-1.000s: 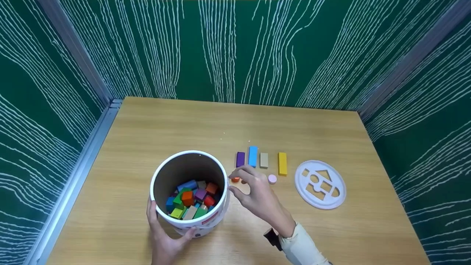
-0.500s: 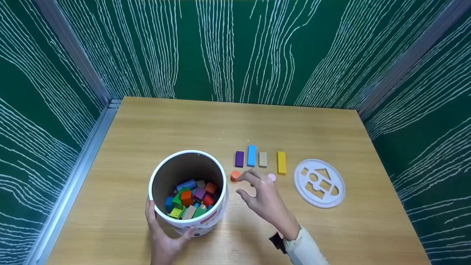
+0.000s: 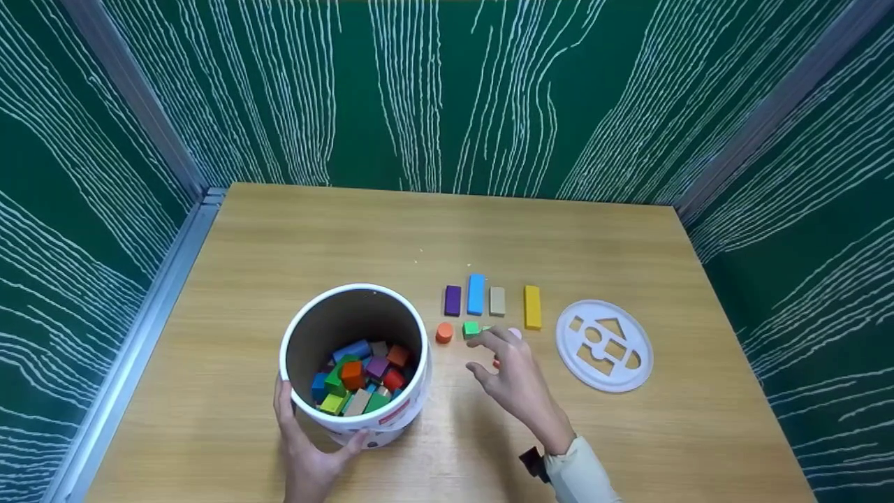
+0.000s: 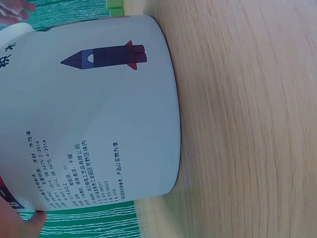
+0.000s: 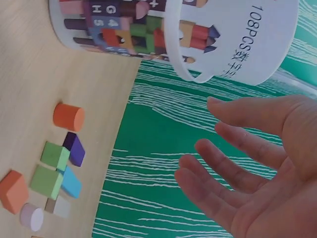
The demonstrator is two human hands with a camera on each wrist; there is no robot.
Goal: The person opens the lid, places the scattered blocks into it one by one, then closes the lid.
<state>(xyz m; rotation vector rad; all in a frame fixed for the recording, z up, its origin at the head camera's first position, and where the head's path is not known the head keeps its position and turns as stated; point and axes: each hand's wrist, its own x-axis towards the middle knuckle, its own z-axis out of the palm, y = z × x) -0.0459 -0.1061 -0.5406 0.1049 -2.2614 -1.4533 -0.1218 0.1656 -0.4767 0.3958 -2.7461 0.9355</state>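
My left hand (image 3: 311,461) holds a white bucket (image 3: 404,420), fingers along its left side and thumb on its front. Coloured wooden blocks (image 3: 353,375) lie inside. My right hand (image 3: 513,381) hovers over loose blocks right of the bucket; its fingers are bent and apart, with nothing between them. By its fingertips, an orange cylinder (image 3: 444,332) and a green cube (image 3: 471,330) rest on the table. In the right wrist view, another green block (image 5: 47,181), an orange-red block (image 5: 14,191) and a pale pink cylinder (image 5: 31,217) show; the hand partly hides these in the head view.
Behind those lie purple (image 3: 452,300), blue (image 3: 475,294), beige (image 3: 496,302) and yellow (image 3: 532,307) bars in a row. A white lid (image 3: 567,353) with shaped cutouts lies flat to the right. Green patterned panels (image 3: 356,91) enclose the wooden table (image 3: 314,230).
My right hand has moved right, away from the bucket, uncovering the orange cylinder and then the green cube. My left hand stays on the bucket.
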